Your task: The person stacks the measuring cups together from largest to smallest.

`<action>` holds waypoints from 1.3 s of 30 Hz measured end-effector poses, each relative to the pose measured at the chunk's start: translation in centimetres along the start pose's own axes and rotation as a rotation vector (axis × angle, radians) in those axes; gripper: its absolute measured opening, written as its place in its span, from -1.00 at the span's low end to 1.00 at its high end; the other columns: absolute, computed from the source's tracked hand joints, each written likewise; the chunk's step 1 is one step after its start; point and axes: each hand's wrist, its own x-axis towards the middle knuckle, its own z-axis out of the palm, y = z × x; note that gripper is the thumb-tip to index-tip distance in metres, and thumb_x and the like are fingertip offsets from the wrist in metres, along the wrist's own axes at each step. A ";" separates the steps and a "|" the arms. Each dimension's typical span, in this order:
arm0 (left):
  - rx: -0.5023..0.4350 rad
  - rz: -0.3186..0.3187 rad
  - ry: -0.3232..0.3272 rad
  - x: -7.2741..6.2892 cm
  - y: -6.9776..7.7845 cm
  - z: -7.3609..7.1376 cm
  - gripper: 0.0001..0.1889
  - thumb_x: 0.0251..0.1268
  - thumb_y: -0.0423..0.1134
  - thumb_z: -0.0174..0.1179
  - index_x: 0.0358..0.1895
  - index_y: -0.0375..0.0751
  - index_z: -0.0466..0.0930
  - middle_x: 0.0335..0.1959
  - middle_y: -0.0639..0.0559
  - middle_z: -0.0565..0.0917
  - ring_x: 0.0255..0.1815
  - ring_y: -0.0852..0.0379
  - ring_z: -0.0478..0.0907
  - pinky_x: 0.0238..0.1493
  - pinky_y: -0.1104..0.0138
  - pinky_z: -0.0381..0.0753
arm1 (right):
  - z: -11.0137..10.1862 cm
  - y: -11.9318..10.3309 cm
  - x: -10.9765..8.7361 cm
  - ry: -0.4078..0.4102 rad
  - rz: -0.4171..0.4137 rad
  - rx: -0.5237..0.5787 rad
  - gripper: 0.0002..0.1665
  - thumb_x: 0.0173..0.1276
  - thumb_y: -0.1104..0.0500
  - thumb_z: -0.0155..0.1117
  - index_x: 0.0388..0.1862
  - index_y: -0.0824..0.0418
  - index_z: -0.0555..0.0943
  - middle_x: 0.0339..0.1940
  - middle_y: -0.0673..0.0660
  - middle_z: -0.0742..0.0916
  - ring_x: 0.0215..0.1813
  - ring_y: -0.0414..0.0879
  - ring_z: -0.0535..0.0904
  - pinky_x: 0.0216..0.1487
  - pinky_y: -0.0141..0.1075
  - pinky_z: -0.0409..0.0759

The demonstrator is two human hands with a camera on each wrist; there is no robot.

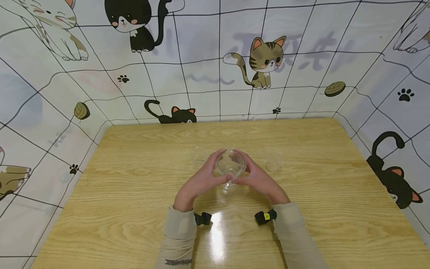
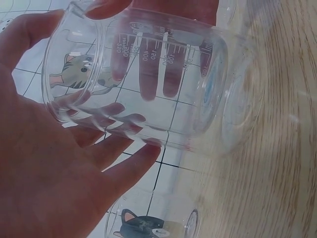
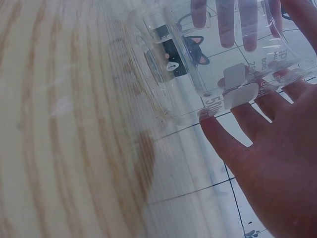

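Note:
A clear glass beaker with printed volume marks is held between both hands over the middle of the table. My left hand grips its left side, thumb near the front and fingers spread along the wall. Around the right side curls my right hand, its thumb almost meeting the left one. In the left wrist view the beaker lies sideways across the picture, its spout near the thumb. Fingers of both hands show through the glass. A faint clear ring shows just beyond the beaker's base in both wrist views.
Another clear glass vessel stands left of the hands, and a similar one stands to the right. The wooden table meets a cat-patterned cloth at the back and sides. Dark wrist cameras sit at both cuffs.

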 end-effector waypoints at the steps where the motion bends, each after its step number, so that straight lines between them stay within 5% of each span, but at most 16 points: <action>1: -0.001 0.000 0.001 0.0 0.0 0.0 -0.13 0.04 0.15 0.18 0.37 0.21 -0.15 0.36 0.04 0.02 0.34 0.13 -0.02 0.19 0.01 0.13 | 0.0 0.0 0.0 0.001 -0.003 0.000 0.08 0.06 0.13 0.38 0.42 0.04 -0.08 0.35 0.09 0.25 0.33 0.01 0.14 0.21 0.07 0.13; 11: -0.023 -0.006 0.001 0.0 -0.1 0.1 -0.12 0.02 0.18 0.18 0.37 0.22 -0.15 0.36 0.07 0.00 0.35 0.15 -0.04 0.19 0.01 0.13 | -0.1 0.2 0.1 -0.002 -0.008 0.003 0.07 0.05 0.13 0.38 0.41 -0.03 -0.06 0.35 0.09 0.25 0.34 -0.03 0.12 0.23 0.06 0.09; 19: -0.035 0.000 -0.001 0.1 0.0 0.0 -0.14 0.10 -0.03 0.21 0.39 0.02 -0.14 0.36 -0.09 0.00 0.35 0.00 -0.04 0.19 -0.06 0.10 | -0.1 0.1 0.1 -0.004 -0.008 0.002 0.07 0.06 0.14 0.38 0.42 0.06 -0.08 0.35 0.10 0.25 0.34 -0.01 0.12 0.23 0.08 0.08; 28: -0.006 -0.001 0.004 0.0 0.0 0.0 -0.13 0.03 0.18 0.17 0.36 0.25 -0.17 0.36 0.05 0.00 0.35 0.11 -0.03 0.19 0.00 0.14 | -0.1 0.2 0.2 -0.009 -0.017 0.007 0.07 0.06 0.15 0.38 0.42 0.03 -0.08 0.35 0.10 0.24 0.35 -0.01 0.09 0.23 0.08 0.08; 39: -0.010 0.003 0.007 -0.1 0.0 0.0 -0.13 0.02 0.18 0.18 0.36 0.26 -0.16 0.35 0.04 0.01 0.34 0.11 -0.02 0.18 -0.02 0.14 | 0.0 0.0 0.1 -0.009 -0.014 0.008 0.07 0.06 0.16 0.37 0.42 0.04 -0.08 0.36 0.11 0.24 0.35 -0.01 0.09 0.23 0.07 0.09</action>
